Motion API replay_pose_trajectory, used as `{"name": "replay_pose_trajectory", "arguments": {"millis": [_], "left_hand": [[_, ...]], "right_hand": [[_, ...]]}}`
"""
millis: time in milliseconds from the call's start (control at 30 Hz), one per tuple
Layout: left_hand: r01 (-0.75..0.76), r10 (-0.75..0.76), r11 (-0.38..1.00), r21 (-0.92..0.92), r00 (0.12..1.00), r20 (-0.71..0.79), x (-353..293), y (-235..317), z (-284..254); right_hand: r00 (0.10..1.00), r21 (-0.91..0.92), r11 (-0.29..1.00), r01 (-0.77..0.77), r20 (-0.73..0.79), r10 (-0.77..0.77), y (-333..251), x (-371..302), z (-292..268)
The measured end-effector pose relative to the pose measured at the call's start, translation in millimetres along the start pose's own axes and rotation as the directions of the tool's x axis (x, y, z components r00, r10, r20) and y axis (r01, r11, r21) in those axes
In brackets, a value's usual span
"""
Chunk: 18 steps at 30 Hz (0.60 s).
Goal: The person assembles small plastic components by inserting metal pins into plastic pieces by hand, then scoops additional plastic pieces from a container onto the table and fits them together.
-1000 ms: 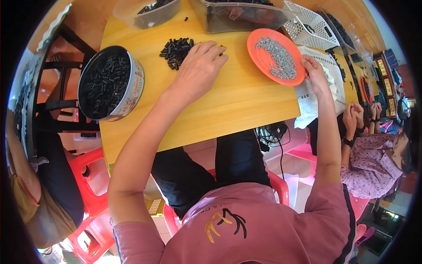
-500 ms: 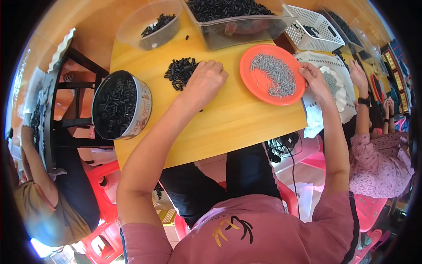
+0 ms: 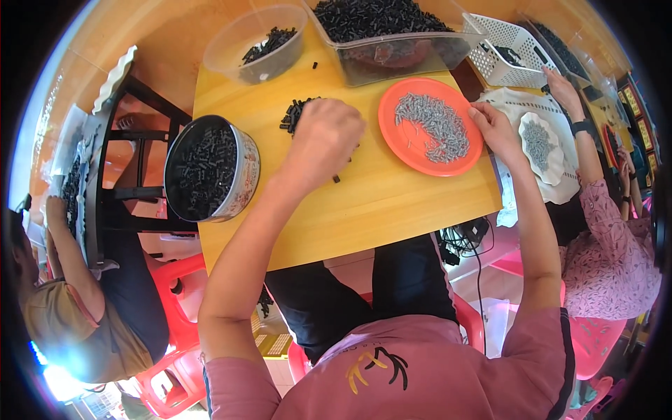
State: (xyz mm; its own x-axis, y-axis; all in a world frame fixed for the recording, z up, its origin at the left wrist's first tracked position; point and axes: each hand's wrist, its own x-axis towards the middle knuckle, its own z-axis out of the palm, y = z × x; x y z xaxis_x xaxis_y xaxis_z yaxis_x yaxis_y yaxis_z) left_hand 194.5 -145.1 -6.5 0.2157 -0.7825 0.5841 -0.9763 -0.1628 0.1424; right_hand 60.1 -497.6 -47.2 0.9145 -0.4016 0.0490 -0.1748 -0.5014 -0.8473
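My left hand (image 3: 325,143) is curled palm down over a small pile of short black tubes (image 3: 292,115) on the yellow table. Its fingertips are hidden beneath it, so I cannot see what they hold. A few loose tubes lie close to it, one black tube (image 3: 336,178) by the wrist. My right hand (image 3: 497,133) grips the right rim of a round orange plate (image 3: 399,150). Many small grey metal pieces (image 3: 437,126) lie on that plate, mostly in its upper and right part.
A round tin (image 3: 248,171) full of black tubes stands left. At the back are a clear round tub (image 3: 217,56), a large clear bin (image 3: 378,70) and a white basket (image 3: 500,38). A co-worker's hand (image 3: 563,91) is beside the basket, above a white scalloped dish (image 3: 553,157).
The view has shifted, moving the table rightward in the picture. My left hand now covers more of the tube pile. The orange plate sits slightly further left on the table. A co-worker's hand reached toward the basket.
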Motion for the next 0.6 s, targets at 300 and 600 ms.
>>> {"name": "replay_pose_trajectory", "arguments": {"millis": [300,600], "left_hand": [[0.350,-0.334,0.921,0.173,0.935,-0.117,30.1,-133.4,40.2],[0.392,-0.418,0.896,0.208,0.903,0.100,36.2,-153.0,43.5]], "right_hand": [[0.968,-0.227,0.967,0.117,-0.193,-0.163,-47.9,-25.7,-11.1],[0.996,-0.082,0.993,0.078,-0.039,-0.082,-76.0,-65.2,-18.6]]}}
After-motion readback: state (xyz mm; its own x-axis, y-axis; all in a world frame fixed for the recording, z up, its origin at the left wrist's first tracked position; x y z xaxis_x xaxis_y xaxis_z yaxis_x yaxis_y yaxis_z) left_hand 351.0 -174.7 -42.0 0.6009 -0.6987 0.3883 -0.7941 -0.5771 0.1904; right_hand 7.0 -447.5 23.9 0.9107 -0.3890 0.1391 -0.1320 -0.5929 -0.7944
